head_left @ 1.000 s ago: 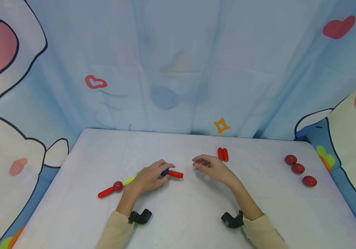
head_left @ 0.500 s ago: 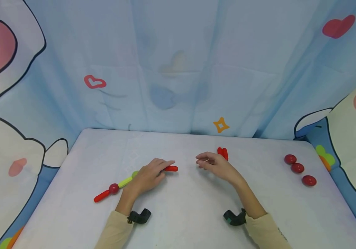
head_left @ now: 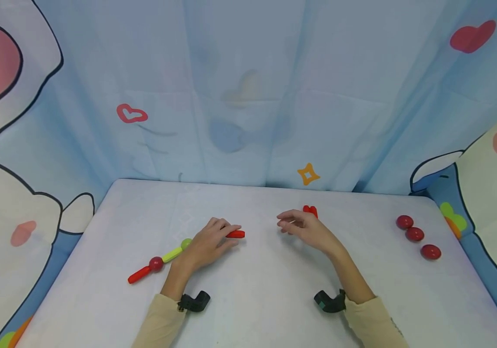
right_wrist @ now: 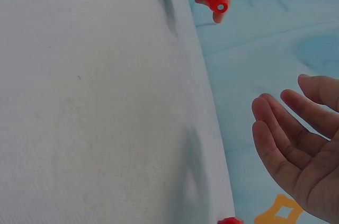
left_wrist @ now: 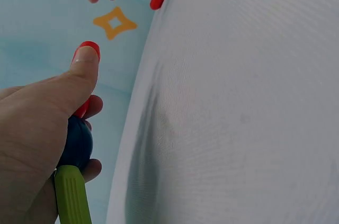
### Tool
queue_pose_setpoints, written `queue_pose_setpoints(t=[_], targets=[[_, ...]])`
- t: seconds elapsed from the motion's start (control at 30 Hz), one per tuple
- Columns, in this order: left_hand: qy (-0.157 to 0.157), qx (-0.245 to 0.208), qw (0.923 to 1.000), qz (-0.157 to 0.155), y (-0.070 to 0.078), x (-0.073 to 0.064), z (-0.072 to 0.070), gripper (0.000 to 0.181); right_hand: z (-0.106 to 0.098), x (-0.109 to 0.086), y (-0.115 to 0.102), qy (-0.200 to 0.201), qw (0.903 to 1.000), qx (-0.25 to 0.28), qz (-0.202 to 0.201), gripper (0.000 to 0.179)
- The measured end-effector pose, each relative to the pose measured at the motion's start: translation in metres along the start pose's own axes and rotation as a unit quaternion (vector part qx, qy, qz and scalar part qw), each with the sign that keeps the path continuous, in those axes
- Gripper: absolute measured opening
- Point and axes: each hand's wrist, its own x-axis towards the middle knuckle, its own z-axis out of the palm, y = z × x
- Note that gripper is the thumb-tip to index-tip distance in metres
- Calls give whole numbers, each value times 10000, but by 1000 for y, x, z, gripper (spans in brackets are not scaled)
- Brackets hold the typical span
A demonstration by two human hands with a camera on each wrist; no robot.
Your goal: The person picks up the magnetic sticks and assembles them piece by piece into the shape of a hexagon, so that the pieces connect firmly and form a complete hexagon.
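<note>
My left hand (head_left: 205, 246) grips a chain of toy rods and balls near its right end. From the left, the chain shows a red rod (head_left: 138, 275), a dark red ball (head_left: 156, 263), a yellow-green rod (head_left: 172, 254) and a green ball (head_left: 186, 243). The hand covers part of the rest. In the left wrist view, the thumb lies along the end red rod, with fingers behind the blue ball (left_wrist: 78, 143) and a green rod (left_wrist: 73, 195) below. My right hand (head_left: 306, 231) hovers over the table with loosely bent fingers and nothing in it.
Two loose red rods (head_left: 310, 210) lie just behind the right hand, partly covered by it. Three dark red balls (head_left: 415, 235) sit at the table's right side. A blue patterned curtain (head_left: 239, 96) hangs behind the white table (head_left: 257, 299).
The chain has shifted slightly left, its left end coming nearer and its right end moving back. The left hand turned a little with it. My right hand drifted right and back, overlapping the loose red rods.
</note>
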Motion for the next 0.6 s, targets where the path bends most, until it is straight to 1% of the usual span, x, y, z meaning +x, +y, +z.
queue_pose_setpoints(t=[0.13, 0.23, 0.37, 0.47, 0.6], targets=[[155, 4, 9997, 198, -1, 0, 0, 38, -6, -1, 0, 62, 10000, 8, -25, 40], [206, 51, 9995, 253, -2, 1, 1, 34, -10, -1, 0, 96, 9999, 36, -95, 38], [148, -19, 9997, 184, -1, 1, 1, 32, -14, -2, 1, 114, 9998, 106, -160, 34], [56, -98, 9999, 111, 0, 0, 0, 31, -17, -4, 1, 148, 9998, 79, -144, 35], [-45, -90, 9999, 108, 1, 0, 0, 31, -25, -8, 3, 334, 9994, -67, -28, 38]])
